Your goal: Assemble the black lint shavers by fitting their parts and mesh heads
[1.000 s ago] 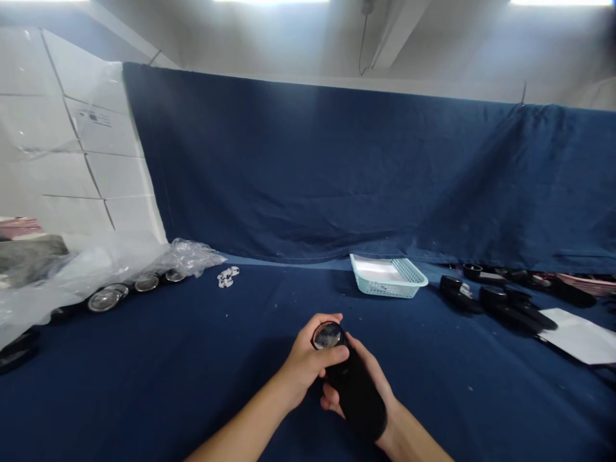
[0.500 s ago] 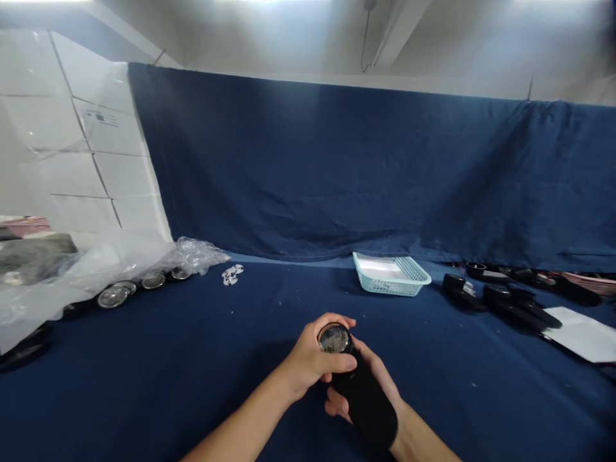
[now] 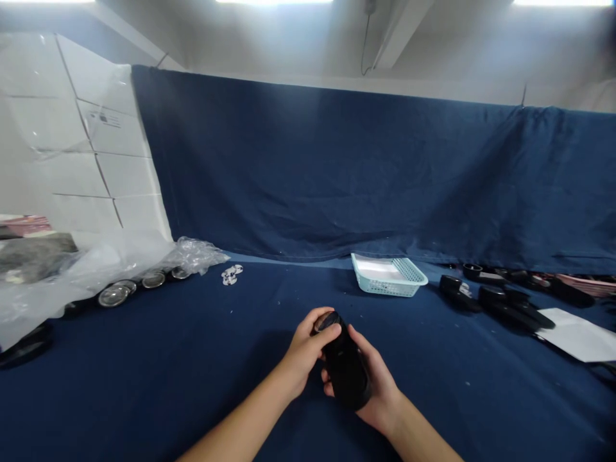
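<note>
A black handheld device (image 3: 347, 378) with a rounded head is held above the dark blue cloth, low in the middle of the view. My left hand (image 3: 305, 350) is closed around its head end, the thumb lying across the top. Around the body, from the right and underneath, my right hand (image 3: 380, 385) is wrapped. The round face of the head is mostly hidden by the left fingers and the tilt.
A light blue basket (image 3: 391, 287) with white paper stands behind. Small white pieces (image 3: 231, 274) lie back left. Round silver-faced devices (image 3: 114, 295) and plastic wrap (image 3: 192, 254) are left; black devices (image 3: 514, 308) and a white sheet (image 3: 577, 333) are right.
The device has tilted, so its round perforated face, visible before, is now mostly out of sight. Its lower end has moved up and left, and both hands have shifted slightly with it.
</note>
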Motion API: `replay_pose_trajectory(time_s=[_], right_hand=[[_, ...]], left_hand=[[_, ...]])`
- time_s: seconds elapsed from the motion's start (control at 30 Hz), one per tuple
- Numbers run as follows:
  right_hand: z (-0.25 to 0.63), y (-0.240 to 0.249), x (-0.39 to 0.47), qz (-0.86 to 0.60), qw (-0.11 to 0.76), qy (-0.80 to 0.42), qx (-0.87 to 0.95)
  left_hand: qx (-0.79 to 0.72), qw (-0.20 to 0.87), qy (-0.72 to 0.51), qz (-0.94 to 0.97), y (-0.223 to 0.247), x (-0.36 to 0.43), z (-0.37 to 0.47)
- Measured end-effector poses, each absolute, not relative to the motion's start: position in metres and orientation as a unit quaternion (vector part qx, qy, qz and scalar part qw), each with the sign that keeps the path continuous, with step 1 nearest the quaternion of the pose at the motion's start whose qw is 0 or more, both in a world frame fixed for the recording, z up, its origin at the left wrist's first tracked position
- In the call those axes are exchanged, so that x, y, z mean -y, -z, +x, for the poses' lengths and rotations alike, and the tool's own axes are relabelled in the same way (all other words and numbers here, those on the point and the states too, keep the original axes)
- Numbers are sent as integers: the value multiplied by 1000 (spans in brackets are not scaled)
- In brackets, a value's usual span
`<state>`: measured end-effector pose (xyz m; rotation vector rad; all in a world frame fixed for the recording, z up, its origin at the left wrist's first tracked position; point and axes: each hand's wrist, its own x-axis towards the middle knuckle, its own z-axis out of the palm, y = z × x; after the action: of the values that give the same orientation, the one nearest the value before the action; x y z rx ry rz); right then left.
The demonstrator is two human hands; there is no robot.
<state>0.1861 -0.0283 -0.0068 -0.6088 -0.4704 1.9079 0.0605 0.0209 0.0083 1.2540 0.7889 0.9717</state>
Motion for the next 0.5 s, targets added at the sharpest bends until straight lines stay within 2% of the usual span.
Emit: replay_pose_trajectory(time_s=[0.2, 0.5], right_hand=[[194, 10, 20, -256, 571, -755, 195], [202, 12, 16, -275, 597, -707, 261]], left_hand=[[-402, 609, -444, 521, -2, -26, 67], [-388, 656, -405, 506, 2, -31, 63]])
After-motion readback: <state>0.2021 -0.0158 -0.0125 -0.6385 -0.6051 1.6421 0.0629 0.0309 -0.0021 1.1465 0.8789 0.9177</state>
